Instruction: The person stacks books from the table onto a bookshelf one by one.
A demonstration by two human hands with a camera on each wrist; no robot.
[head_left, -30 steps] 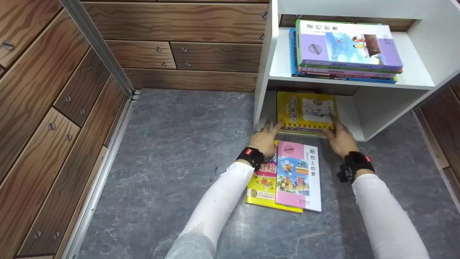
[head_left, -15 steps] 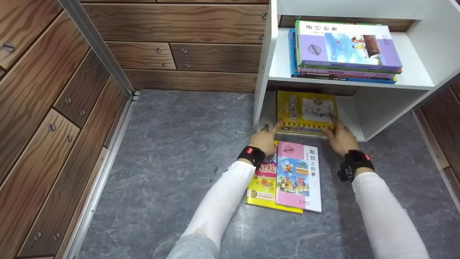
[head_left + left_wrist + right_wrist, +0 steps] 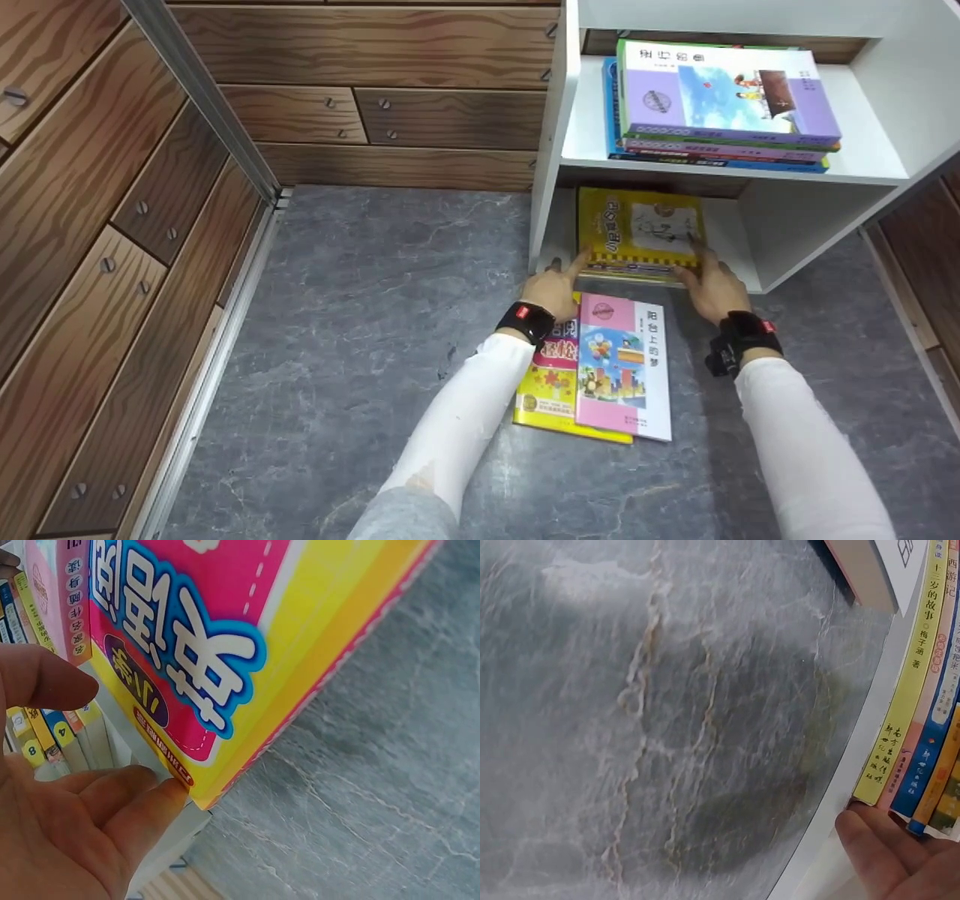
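Observation:
A stack of books lies on the bottom shelf, with a yellow comic-style book [image 3: 615, 217] on top. At its front left corner my left hand [image 3: 551, 294] touches the stack with fingers extended. My right hand [image 3: 716, 292] rests against the front right corner, its thumb at the front and its fingers along the side. In the right wrist view those fingers [image 3: 877, 847] touch the ends of several book spines [image 3: 907, 705]. On the floor a pink and white book [image 3: 649, 390] overlaps a yellow and pink book [image 3: 544, 409], partly under my left wrist.
The white shelf unit [image 3: 555, 142] has an upright side panel on each side of the books. Its upper shelf carries another stack of books, topped by a purple and white book [image 3: 652, 112]. Wood-patterned walls [image 3: 390, 45] border the grey marbled floor [image 3: 375, 300].
The hands stay at the stack's front corners with barely any movement. The stack and the floor books look the same as before.

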